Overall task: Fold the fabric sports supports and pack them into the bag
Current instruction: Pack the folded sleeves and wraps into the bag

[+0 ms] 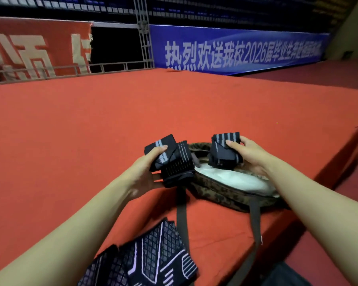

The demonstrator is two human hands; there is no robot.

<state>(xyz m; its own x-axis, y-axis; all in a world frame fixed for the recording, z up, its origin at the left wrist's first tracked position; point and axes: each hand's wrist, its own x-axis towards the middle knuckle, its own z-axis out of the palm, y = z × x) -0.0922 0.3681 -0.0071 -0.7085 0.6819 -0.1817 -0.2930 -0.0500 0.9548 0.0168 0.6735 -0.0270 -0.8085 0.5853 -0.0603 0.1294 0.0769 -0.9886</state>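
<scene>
A: Where does the bag [232,195] sit?

B: On the red platform [91,131], close to its right edge, mouth open upward, long axis running from far-left to near-right. Something pale lies inside.

A: And the hands?

B: The right hand [250,155] holds one folded support [223,153] directly over the far end of the opening, thumb on top, fingers curled underneath. The left hand [145,174] grips a second folded bundle [170,159] just left of the bag's far end, thumb pressed on top, fingers wrapped below.

A: So which goes in first?

B: I'd judge the right one: it only has to drop straight down. The left bundle must travel rightward over the rim.

A: Anything left to fold?

B: More patterned supports [151,256] lie flat at the platform's near edge, beside the bag's straps [182,213].
</scene>
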